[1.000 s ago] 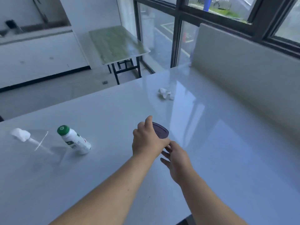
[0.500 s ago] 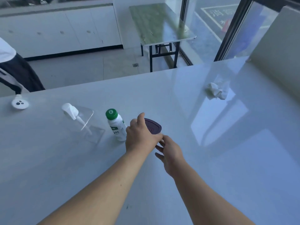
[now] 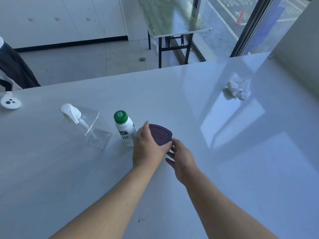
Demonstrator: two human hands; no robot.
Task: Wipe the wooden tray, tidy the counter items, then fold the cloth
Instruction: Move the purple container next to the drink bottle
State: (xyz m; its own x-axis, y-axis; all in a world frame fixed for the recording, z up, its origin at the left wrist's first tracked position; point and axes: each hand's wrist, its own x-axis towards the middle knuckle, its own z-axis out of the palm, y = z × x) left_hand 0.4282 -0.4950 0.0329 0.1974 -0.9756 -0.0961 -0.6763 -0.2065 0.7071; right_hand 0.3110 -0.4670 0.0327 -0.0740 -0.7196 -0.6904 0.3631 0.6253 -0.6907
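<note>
A dark purple lidded container stands on the white counter. My left hand wraps over its near left side and grips it. My right hand touches its right edge with the fingertips, fingers apart. Right beside the container on the left stands a white bottle with a green cap. Further left is a clear pump dispenser. A crumpled white cloth lies far right on the counter. No wooden tray is in view.
A small white round device lies at the counter's far left edge. A person in dark clothes stands beyond that corner. A folding table stands on the floor behind the counter, near the window. A white wall panel borders the counter's right side.
My left hand has carried the purple container leftwards to stand next to the green-capped bottle, with my right hand following. The view has swung left and down.
</note>
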